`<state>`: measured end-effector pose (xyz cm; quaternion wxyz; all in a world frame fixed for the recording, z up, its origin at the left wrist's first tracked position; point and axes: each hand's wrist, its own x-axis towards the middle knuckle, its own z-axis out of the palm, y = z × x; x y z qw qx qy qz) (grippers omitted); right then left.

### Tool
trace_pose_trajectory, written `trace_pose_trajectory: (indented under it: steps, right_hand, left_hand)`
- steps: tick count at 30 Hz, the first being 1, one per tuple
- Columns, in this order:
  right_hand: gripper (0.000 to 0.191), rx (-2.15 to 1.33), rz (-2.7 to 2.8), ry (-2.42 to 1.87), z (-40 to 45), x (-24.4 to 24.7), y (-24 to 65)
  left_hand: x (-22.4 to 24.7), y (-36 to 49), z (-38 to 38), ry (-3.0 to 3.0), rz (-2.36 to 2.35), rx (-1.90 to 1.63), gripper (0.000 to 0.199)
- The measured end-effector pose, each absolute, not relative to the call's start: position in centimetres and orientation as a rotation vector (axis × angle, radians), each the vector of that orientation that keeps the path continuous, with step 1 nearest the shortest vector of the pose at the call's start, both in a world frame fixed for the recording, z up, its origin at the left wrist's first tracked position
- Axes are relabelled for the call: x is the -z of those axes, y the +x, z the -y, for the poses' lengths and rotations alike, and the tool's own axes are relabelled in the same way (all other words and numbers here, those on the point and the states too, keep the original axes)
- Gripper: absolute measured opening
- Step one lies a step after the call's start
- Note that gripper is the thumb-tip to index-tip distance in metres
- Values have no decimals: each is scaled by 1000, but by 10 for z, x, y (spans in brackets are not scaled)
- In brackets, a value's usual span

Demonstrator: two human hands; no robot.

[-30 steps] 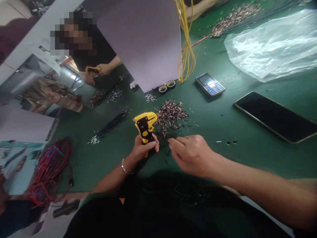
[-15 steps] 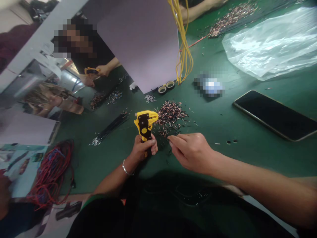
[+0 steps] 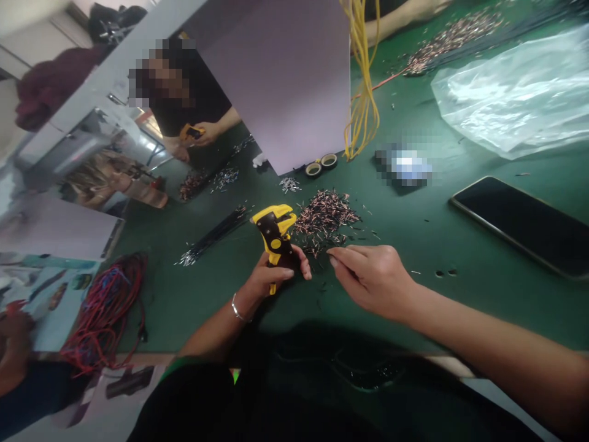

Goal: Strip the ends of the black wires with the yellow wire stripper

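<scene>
While the left hand point(image 3: 271, 276) grips a yellow wire stripper point(image 3: 275, 236), the right hand point(image 3: 370, 279) pinches shut. Cut wires point(image 3: 324, 215) lie just beyond that grip.

Left hand point(image 3: 271, 276) curled tight, and right there beside it the right hand point(image 3: 372, 279) comes in, fingertips point(image 3: 334, 259) pinched together!

Yellow-and-black wire stripper point(image 3: 275, 236), tilted upright, held in left hand point(image 3: 269, 276), copper-tipped wire pieces point(image 3: 324, 215) heaped just beside

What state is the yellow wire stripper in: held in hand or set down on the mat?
Held: the left hand grips the yellow wire stripper around its handle, up off the green mat.
</scene>
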<state>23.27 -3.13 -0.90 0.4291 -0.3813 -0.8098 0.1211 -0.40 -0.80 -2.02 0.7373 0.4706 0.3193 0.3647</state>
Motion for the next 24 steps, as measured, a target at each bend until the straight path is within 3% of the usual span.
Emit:
trace_pose_trajectory:
  steps: [24]
  right_hand:
    - [23, -316, 1967, -914, 34, 8, 232]
  left_hand:
    - [20, -8, 7, 1113, -752, -791, 43]
